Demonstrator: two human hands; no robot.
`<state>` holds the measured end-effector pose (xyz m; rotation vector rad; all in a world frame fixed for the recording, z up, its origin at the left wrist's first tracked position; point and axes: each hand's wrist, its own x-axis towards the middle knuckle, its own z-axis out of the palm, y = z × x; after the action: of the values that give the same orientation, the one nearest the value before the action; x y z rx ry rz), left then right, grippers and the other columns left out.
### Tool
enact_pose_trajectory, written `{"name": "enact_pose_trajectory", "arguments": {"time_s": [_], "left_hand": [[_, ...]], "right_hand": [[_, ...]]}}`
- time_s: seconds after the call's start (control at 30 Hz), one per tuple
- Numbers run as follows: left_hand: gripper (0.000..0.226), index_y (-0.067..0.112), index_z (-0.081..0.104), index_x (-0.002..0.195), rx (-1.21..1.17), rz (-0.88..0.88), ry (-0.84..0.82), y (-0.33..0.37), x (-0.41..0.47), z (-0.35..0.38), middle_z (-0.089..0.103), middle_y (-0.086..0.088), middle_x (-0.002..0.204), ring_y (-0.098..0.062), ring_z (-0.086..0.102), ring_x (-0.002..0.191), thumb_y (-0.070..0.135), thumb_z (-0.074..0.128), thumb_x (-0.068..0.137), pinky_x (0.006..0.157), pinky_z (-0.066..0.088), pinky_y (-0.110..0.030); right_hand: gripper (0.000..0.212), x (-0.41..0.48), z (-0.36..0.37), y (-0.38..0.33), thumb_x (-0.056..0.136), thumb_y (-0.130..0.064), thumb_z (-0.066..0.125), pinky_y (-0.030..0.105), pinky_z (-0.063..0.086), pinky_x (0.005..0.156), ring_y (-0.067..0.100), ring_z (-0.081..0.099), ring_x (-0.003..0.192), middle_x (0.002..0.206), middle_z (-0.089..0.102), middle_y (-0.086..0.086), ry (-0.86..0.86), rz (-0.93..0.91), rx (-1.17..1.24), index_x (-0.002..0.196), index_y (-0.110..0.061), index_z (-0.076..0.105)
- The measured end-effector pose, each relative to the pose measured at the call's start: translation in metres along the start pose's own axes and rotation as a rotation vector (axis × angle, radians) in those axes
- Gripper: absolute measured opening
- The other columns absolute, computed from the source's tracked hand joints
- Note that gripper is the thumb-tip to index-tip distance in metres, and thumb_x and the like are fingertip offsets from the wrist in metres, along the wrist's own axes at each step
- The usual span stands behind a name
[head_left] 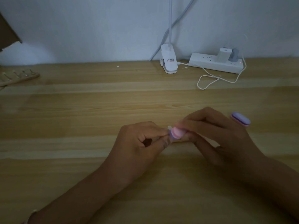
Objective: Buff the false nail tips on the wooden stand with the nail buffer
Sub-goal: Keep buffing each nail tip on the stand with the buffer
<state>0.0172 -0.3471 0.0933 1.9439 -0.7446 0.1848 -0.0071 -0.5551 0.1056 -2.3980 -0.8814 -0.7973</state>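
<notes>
My right hand (215, 135) grips the pink and purple nail buffer (176, 133). One end of the buffer pokes out past my fingers toward my left hand, and its other end shows beyond my knuckles. My left hand (142, 143) pinches a small pale nail tip (169, 127) right against the buffer's near end. Most of the tip is hidden by my fingers. Far off at the left edge of the table lies the wooden stand (17, 77) with several nail tips on it. The light is dim.
A white clip lamp (169, 62) is clamped at the table's back edge. Beside it lies a white power strip (215, 63) with plugs, and a looping white cable (210, 80). A cardboard piece (8, 33) shows at the top left. Small white bits (117, 66) lie near the wall.
</notes>
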Motion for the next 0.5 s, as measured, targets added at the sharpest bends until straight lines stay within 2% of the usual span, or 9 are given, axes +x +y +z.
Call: {"name": "enact_pose_trajectory", "arguments": {"time_s": [0.07, 0.13, 0.17, 0.2, 0.27, 0.3, 0.37, 0.43, 0.5], "left_hand": [[0.021, 0.012, 0.078, 0.083, 0.041, 0.015, 0.002, 0.000, -0.001, 0.000, 0.065, -0.001, 0.068, -0.012, 0.054, 0.057, 0.030, 0.067, 0.087, 0.053, 0.042, -0.025], [0.036, 0.005, 0.074, 0.077, 0.037, 0.042, -0.015, -0.001, -0.001, 0.001, 0.065, -0.005, 0.068, -0.015, 0.056, 0.059, 0.037, 0.062, 0.087, 0.055, 0.044, -0.032], [0.040, 0.002, 0.072, 0.074, 0.041, 0.052, -0.020, -0.001, -0.001, 0.001, 0.065, -0.006, 0.068, -0.017, 0.057, 0.060, 0.037, 0.061, 0.087, 0.057, 0.044, -0.034], [0.040, 0.001, 0.071, 0.072, 0.056, 0.056, -0.023, -0.001, -0.001, 0.002, 0.064, -0.006, 0.067, -0.017, 0.056, 0.060, 0.037, 0.061, 0.088, 0.057, 0.044, -0.033], [0.032, 0.004, 0.072, 0.072, 0.067, 0.038, -0.015, 0.000, 0.000, 0.003, 0.062, -0.004, 0.065, -0.013, 0.053, 0.058, 0.030, 0.064, 0.089, 0.055, 0.042, -0.029], [0.028, 0.005, 0.073, 0.074, 0.058, 0.027, -0.012, 0.000, 0.000, 0.003, 0.062, -0.003, 0.065, -0.012, 0.053, 0.057, 0.028, 0.065, 0.088, 0.055, 0.042, -0.028], [0.031, 0.005, 0.073, 0.074, 0.035, 0.034, -0.016, -0.001, 0.000, 0.002, 0.064, -0.003, 0.067, -0.014, 0.057, 0.060, 0.032, 0.064, 0.087, 0.056, 0.045, -0.032], [0.026, 0.010, 0.076, 0.079, 0.003, 0.048, -0.015, -0.002, 0.000, 0.001, 0.068, -0.001, 0.071, -0.013, 0.061, 0.064, 0.031, 0.062, 0.086, 0.057, 0.047, -0.031], [0.018, 0.013, 0.078, 0.085, -0.009, 0.025, -0.003, -0.001, 0.001, 0.001, 0.068, -0.001, 0.071, -0.009, 0.059, 0.062, 0.027, 0.067, 0.087, 0.057, 0.045, -0.023]], "right_hand": [[0.017, -0.004, 0.001, -0.002, 0.093, -0.012, 0.068, 0.002, 0.035, 0.090, 0.003, 0.062, 0.090, 0.098, 0.071, -0.001, -0.022, 0.033, 0.024, 0.107, -0.014, 0.077], [0.017, -0.008, 0.005, -0.007, 0.097, -0.039, 0.061, 0.010, 0.048, 0.087, 0.003, 0.066, 0.096, 0.102, 0.072, -0.009, -0.025, 0.012, 0.156, 0.105, -0.034, 0.075], [0.016, -0.007, 0.006, -0.008, 0.097, -0.041, 0.060, 0.013, 0.051, 0.086, 0.004, 0.067, 0.097, 0.104, 0.071, -0.011, -0.039, 0.026, 0.212, 0.103, -0.036, 0.074], [0.015, -0.007, 0.005, -0.006, 0.098, -0.030, 0.063, 0.015, 0.051, 0.085, 0.006, 0.067, 0.096, 0.103, 0.072, -0.009, -0.061, 0.032, 0.231, 0.104, -0.035, 0.076], [0.021, -0.002, 0.002, -0.001, 0.093, -0.007, 0.066, 0.012, 0.046, 0.085, 0.010, 0.066, 0.092, 0.103, 0.070, 0.001, -0.045, 0.060, 0.120, 0.109, -0.016, 0.077], [0.022, -0.001, 0.002, -0.001, 0.092, -0.006, 0.066, 0.008, 0.042, 0.087, 0.008, 0.064, 0.093, 0.103, 0.069, 0.001, -0.048, 0.085, 0.109, 0.109, -0.013, 0.076], [0.019, -0.007, 0.005, -0.002, 0.094, -0.022, 0.064, 0.005, 0.044, 0.088, 0.001, 0.064, 0.098, 0.105, 0.070, -0.011, -0.074, 0.145, 0.217, 0.107, -0.029, 0.076], [0.014, -0.014, 0.012, -0.006, 0.092, -0.046, 0.064, 0.009, 0.049, 0.086, -0.003, 0.066, 0.099, 0.104, 0.071, -0.020, -0.088, 0.033, 0.285, 0.101, -0.042, 0.073], [0.013, -0.015, 0.006, 0.001, 0.091, -0.047, 0.067, 0.007, 0.047, 0.085, 0.000, 0.066, 0.094, 0.098, 0.072, -0.015, -0.111, -0.018, 0.222, 0.098, -0.042, 0.076]]}}
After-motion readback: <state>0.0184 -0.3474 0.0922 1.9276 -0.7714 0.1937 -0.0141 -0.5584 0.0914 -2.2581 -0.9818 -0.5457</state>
